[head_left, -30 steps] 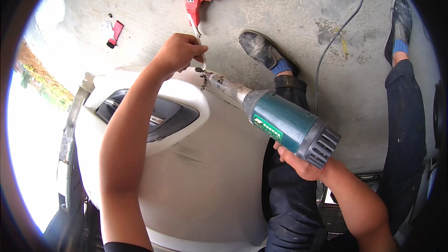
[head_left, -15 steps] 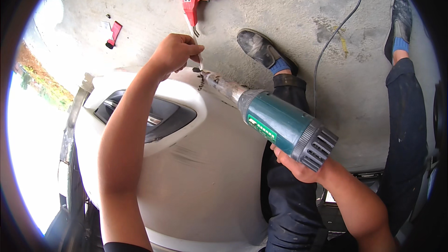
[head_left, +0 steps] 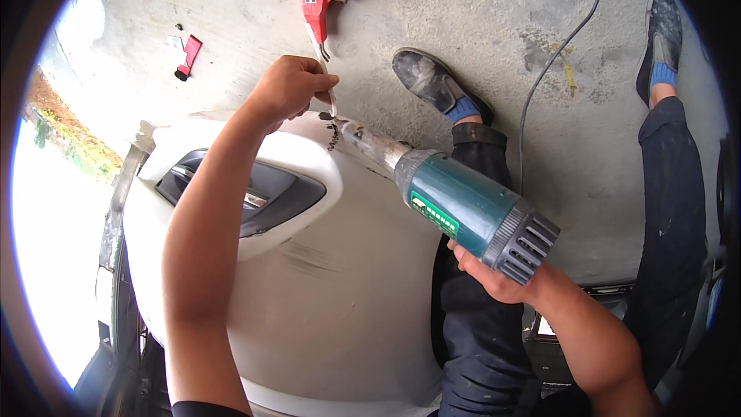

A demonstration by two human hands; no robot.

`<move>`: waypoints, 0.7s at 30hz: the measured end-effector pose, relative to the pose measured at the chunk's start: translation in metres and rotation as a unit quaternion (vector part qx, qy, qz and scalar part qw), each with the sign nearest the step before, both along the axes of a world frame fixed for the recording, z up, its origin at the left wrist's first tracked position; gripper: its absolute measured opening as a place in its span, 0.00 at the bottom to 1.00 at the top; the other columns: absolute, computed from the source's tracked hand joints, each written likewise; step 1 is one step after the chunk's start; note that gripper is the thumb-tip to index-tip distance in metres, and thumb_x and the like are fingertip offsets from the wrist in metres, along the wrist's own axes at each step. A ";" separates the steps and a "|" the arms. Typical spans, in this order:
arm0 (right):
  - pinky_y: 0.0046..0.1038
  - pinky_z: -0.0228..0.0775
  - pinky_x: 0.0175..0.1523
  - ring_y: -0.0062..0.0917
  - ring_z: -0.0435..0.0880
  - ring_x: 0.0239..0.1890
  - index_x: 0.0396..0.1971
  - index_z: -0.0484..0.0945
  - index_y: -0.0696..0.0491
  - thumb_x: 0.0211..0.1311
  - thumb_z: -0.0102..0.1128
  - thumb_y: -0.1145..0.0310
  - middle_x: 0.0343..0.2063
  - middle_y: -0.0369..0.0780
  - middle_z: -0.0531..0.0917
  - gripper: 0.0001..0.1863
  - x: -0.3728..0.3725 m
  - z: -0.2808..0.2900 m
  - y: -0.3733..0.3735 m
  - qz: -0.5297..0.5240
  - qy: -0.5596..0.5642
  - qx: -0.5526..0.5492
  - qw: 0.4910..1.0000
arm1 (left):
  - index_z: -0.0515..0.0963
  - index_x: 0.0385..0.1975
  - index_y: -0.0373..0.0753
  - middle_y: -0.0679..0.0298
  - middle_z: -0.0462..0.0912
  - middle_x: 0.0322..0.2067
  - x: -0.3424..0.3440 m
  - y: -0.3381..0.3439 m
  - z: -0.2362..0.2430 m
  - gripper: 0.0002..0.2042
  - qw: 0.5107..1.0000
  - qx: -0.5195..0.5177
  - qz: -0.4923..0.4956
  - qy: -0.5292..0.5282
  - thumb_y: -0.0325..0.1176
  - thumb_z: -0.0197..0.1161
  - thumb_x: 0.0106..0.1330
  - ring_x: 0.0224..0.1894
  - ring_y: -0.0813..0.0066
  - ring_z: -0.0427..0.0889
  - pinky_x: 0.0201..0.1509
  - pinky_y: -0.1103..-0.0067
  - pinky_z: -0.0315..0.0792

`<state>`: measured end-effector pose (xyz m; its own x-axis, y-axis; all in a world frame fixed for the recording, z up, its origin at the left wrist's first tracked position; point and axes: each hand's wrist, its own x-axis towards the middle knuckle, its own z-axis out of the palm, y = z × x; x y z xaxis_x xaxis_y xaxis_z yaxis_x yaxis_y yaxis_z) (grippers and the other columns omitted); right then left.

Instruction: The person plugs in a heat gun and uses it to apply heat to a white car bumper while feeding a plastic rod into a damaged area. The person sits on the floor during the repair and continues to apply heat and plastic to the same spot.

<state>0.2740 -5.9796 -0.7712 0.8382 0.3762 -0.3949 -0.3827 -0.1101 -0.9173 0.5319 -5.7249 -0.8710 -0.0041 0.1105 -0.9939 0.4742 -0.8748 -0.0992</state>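
A white car bumper (head_left: 347, 286) lies in front of me, with a dark, rough seam (head_left: 333, 137) near its far edge. My left hand (head_left: 287, 91) pinches a thin white plastic strip (head_left: 333, 102) between thumb and fingers, its lower end at that seam. Wrapped round the rear of a green hot air gun (head_left: 463, 197) is my right hand (head_left: 494, 276), partly hidden beneath the gun's body. The metal nozzle (head_left: 370, 145) points up and left, its tip at the seam close to the strip's end.
On the concrete floor beyond the bumper lies a red pistol-shaped tool (head_left: 312, 0) with two metal prongs. A small red-and-white object (head_left: 187, 56) rests left of it. A dark cable (head_left: 544, 69) crosses the floor by my shoe (head_left: 428, 77). A dark trim opening (head_left: 285, 197) sits in the bumper.
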 end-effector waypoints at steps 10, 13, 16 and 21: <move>0.37 0.72 0.38 0.35 0.78 0.30 0.28 0.79 0.50 0.48 0.66 0.69 0.28 0.39 0.79 0.06 0.007 0.001 0.000 -0.015 0.047 0.026 0.998 | 0.79 0.25 0.32 0.63 0.82 0.22 0.000 0.000 0.001 0.10 1.000 -0.002 -0.002 -0.002 0.33 0.62 0.62 0.13 0.86 0.62 0.15 0.84 0.55; 0.34 0.74 0.39 0.33 0.80 0.32 0.29 0.76 0.56 0.52 0.59 0.77 0.31 0.42 0.80 0.03 0.014 0.003 -0.004 -0.007 0.062 0.061 0.996 | 0.79 0.25 0.32 0.64 0.82 0.22 -0.001 0.000 0.000 0.10 1.000 -0.005 -0.007 -0.004 0.33 0.62 0.62 0.14 0.87 0.62 0.16 0.84 0.56; 0.33 0.76 0.39 0.31 0.81 0.33 0.29 0.75 0.59 0.55 0.56 0.80 0.32 0.43 0.80 0.02 0.018 0.003 -0.007 0.008 0.053 0.068 0.996 | 0.79 0.25 0.32 0.64 0.82 0.22 -0.001 0.000 0.000 0.10 1.000 -0.007 -0.005 0.000 0.33 0.63 0.62 0.15 0.87 0.62 0.17 0.84 0.56; 0.32 0.76 0.38 0.31 0.80 0.33 0.28 0.74 0.60 0.56 0.55 0.80 0.31 0.43 0.79 0.01 0.023 0.003 -0.009 0.011 0.065 0.067 0.996 | 0.79 0.25 0.32 0.64 0.82 0.22 0.000 -0.002 0.001 0.10 1.000 -0.008 -0.008 0.002 0.33 0.63 0.62 0.16 0.87 0.64 0.18 0.84 0.58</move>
